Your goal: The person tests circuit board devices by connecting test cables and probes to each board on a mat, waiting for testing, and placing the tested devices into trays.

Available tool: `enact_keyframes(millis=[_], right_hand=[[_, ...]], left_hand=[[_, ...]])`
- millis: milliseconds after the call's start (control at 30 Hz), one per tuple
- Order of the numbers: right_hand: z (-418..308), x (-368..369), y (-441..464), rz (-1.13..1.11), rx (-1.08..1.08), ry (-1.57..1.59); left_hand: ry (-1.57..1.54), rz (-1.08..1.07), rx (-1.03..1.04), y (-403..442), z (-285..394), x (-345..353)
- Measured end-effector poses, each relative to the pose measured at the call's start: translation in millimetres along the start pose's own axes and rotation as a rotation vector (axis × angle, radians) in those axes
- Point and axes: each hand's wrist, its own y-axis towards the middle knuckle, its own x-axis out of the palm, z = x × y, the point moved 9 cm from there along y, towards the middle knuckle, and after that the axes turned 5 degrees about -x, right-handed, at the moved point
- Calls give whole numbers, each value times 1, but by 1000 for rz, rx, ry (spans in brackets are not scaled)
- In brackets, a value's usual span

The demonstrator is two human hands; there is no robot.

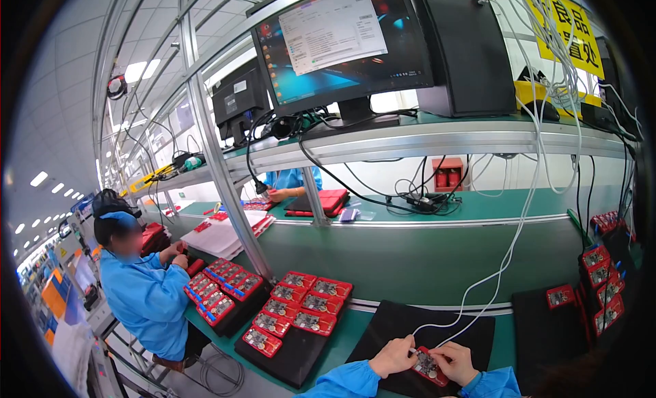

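Observation:
On a black mat (389, 322) lies a red-cased circuit board (431, 372), between my two hands. My left hand (394, 357) is closed at the board's left side, pinching the end of a white cable (437, 325). At the upper right of the board my right hand (456, 363) is closed too, its thumb and fingers around the end of a second white cable (471, 323). The exact plug ends are mostly covered by my fingers. Both cables come down from the shelf above.
Left of the mat, several red-cased boards (294, 308) sit on a black pad, with another loaded tray (225, 288) beyond. More boards (601, 285) stand at right. A monitor (342, 46) and computer tower (465, 49) occupy the shelf. A co-worker in blue (143, 295) sits at left; another person's sleeve shows behind.

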Motion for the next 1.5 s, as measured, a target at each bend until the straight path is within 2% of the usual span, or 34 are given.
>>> enact_keyframes(millis=[233, 333, 400, 433, 567, 633, 700, 767, 800, 867, 933, 967, 1033, 1133, 1267, 1500], right_hand=[[-5, -3, 2, -11, 6, -4], [-5, -2, 1, -10, 22, 27], [0, 0, -1, -15, 21, 41], [-1, -1, 0, -10, 16, 38], [-3, -1, -2, -34, 28, 42], [-2, 0, -2, -40, 37, 45], [1, 1, -2, -30, 62, 74], [-3, 1, 2, -28, 36, 42], [-6, 0, 2, -29, 14, 15], [-2, 2, 3, -45, 12, -4], [7, 4, -2, -45, 10, -16], [3, 4, 1, -56, 23, -42], [50, 14, -27, -32, 64, 48], [2, 5, 3, -63, 43, -28], [3, 7, 4, -81, 42, -51], [7, 6, 1, -102, 29, 11]], left_hand=[[-38, -5, -35, 1, -2, 0], [-4, -23, 37, -2, 2, -3], [-121, -166, -94, -7, 3, -7], [-117, -164, -88, -9, 2, -13], [-242, 52, -182, -15, -18, -49], [-322, 183, -166, -17, -24, -69], [-410, 338, -104, -22, -6, -97], [-652, 370, 69, -29, 30, -122], [-774, 318, 116, -34, 57, -135], [-871, 330, 358, -54, 117, -167], [-1082, 263, 441, -73, 156, -182], [-1238, 342, 477, -83, 173, -188], [-1319, 20, 473, -105, 197, -186], [-1503, 65, 451, -96, 175, -163], [-1700, 97, 387, -89, 156, -139], [-1865, -69, 349, -64, 163, -112]])
